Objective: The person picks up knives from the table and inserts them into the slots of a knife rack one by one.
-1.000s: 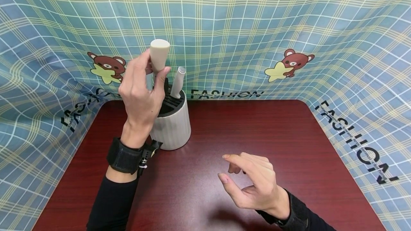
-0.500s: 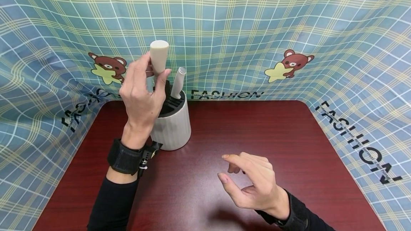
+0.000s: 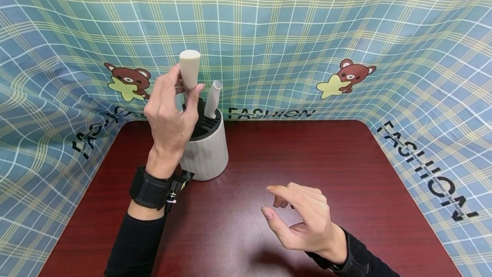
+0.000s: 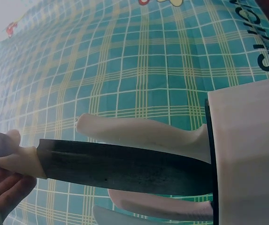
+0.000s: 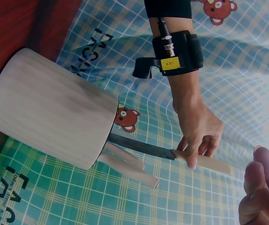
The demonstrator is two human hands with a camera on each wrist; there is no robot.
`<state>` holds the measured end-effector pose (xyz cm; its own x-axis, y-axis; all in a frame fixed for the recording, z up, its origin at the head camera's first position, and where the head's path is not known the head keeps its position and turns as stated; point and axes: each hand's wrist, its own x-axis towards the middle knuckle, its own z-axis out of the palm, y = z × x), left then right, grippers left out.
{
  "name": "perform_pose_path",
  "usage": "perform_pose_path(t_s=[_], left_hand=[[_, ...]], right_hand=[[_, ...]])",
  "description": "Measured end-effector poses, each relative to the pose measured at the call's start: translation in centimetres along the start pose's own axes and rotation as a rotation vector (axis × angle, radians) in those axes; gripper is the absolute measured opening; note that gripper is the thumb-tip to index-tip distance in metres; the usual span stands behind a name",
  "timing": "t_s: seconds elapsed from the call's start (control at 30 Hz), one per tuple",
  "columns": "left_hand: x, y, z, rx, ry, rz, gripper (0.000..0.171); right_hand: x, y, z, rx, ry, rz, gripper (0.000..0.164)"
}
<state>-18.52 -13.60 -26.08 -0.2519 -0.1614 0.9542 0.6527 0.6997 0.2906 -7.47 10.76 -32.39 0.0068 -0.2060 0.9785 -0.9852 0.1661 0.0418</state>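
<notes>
At the back left, my left hand (image 3: pixel 169 110) pinches the cream handle of a knife (image 3: pixel 190 69) between thumb and fingers. Its broad dark blade (image 4: pixel 125 166) shows in the left wrist view, with the tip end hidden inside a round, ribbed whitish knife block (image 3: pixel 207 155). A second knife's pale handle (image 3: pixel 212 99) sticks up from the block's black slotted top, right of the held one. My right hand (image 3: pixel 303 217) hovers over the front right of the table, thumb and fingers loosely bent and apart, holding nothing.
The left wrist view shows further handles in the block, a pinkish handle (image 4: pixel 157 204) and a pale bluish handle (image 4: pixel 120 216). The dark red table (image 3: pixel 292 153) meets a plaid cloth (image 3: pixel 269 46) hanging at the back and both sides.
My left hand and the knife have come down very slightly toward the block, and the handle's top sits a little lower. The right hand has stayed in place.
</notes>
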Motion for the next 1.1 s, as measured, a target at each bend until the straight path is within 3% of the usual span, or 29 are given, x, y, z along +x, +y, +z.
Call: perform_pose_path(t_s=[0.4, 0.7, 1.1], left_hand=[[-0.2, -1.0, 0.3, 0.0, -0.071, -0.059, 0.046], [-1.1, -1.9, 0.6, -0.024, -0.109, -0.135, 0.044], [-2.5, -3.0, 0.8, -0.01, -0.139, -0.163, 0.042]], right_hand=[[-0.1, 0.0, -0.1, -0.006, 0.002, 0.011, 0.025], [-0.2, 0.0, -0.1, -0.001, -0.006, 0.016, 0.025], [-0.3, 0.0, 0.0, 0.004, -0.015, 0.02, 0.024]])
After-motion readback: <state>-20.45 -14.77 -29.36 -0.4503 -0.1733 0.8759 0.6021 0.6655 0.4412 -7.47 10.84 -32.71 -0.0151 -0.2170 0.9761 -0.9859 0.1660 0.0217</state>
